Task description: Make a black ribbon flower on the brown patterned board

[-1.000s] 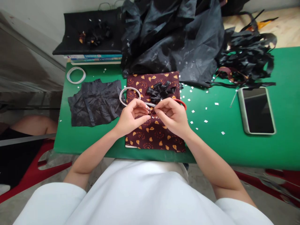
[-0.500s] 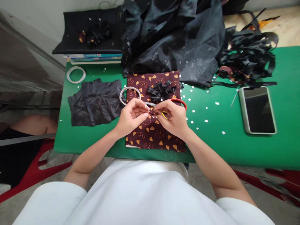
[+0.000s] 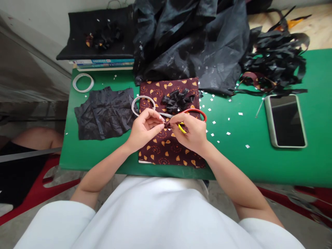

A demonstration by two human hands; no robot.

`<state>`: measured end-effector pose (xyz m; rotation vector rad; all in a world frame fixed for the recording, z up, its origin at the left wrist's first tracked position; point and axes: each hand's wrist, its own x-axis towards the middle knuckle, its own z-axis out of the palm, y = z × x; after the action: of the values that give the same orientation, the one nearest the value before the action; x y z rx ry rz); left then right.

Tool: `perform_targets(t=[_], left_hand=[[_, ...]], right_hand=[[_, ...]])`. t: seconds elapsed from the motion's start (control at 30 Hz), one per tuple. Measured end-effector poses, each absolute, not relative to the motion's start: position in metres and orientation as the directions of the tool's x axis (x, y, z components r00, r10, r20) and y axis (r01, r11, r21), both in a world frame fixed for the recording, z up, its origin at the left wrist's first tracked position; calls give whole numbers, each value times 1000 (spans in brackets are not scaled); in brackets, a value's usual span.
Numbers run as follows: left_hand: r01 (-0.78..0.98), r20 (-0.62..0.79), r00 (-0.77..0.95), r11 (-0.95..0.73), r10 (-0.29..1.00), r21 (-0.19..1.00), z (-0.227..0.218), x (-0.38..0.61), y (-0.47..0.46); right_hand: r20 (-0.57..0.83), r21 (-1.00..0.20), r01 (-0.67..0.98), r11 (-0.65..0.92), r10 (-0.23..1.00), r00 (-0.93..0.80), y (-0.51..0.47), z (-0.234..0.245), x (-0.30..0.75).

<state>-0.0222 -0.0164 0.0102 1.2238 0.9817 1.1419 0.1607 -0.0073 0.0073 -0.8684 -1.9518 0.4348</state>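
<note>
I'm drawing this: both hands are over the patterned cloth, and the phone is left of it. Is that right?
Not quite: the head view shows the phone right of the cloth. The left hand and right hand are over it.

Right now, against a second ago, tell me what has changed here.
The right hand has shifted slightly toward the body, uncovering a yellow part and more of the red handle. Nothing was visibly taken up or let go: the left hand stays put, the small dark piece remains at both hands' fingertips. Patterned cloth, black bunch and phone stayed too.
</note>
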Motion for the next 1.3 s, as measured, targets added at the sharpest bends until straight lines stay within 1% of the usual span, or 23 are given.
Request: perform_targets(t=[0.23, 0.5, 0.73, 1.0, 1.2, 1.3], left_hand=[[-117, 50, 146, -32, 988, 993, 11, -23, -16], [-96, 66, 141, -53, 988, 994, 10, -23, -17], [-99, 105, 139, -91, 985, 991, 12, -23, -18], [-64, 70, 139, -61, 988, 996, 13, -24, -17], [-47, 38, 131, -32, 991, 998, 13, -24, -17], [-57, 23, 120, -16, 993, 998, 12, -24, -16]], right_hand=[[619, -577, 386, 719, 694, -367, -7, 7, 161], [597, -604, 355, 714, 700, -392, -7, 8, 160], [605, -600, 341, 724, 689, -398, -4, 6, 160], [600, -591, 349, 727, 685, -413, -4, 5, 161], [601, -520, 390, 760, 650, -466, -3, 5, 163], [598, -538, 373, 756, 654, -462, -4, 6, 162]])
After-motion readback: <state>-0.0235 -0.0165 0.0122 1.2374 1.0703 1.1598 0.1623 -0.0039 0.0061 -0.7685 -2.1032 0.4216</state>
